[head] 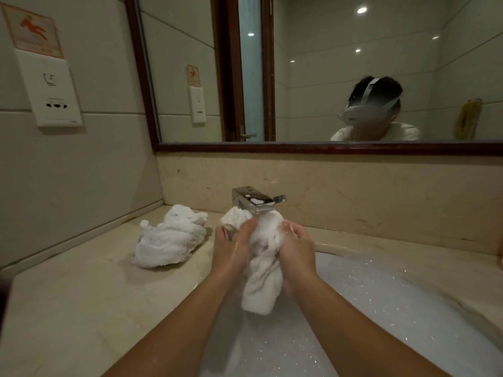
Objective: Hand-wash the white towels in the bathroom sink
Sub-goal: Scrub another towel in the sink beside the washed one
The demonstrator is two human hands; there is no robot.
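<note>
Along the back wall at twelve o'clock, the wide mirror (353, 77) shows the person in a headset. Below it the marble counter (68, 308) runs out to nine o'clock, with open stone towards its near edge. The sink (408, 308) fills five o'clock with foamy water, its right rim cut off by the frame. A second towel (168, 240) lies crumpled on the counter at ten o'clock, just beside the left wrist. Dead centre, the soapy towel (262, 268) is held over the basin. The left hand (231, 246) and right hand (296, 248) are close together, both gripping it, and its top is bunched right under the faucet (255, 202). Whether its lower end touches the foam, I cannot tell.
</note>
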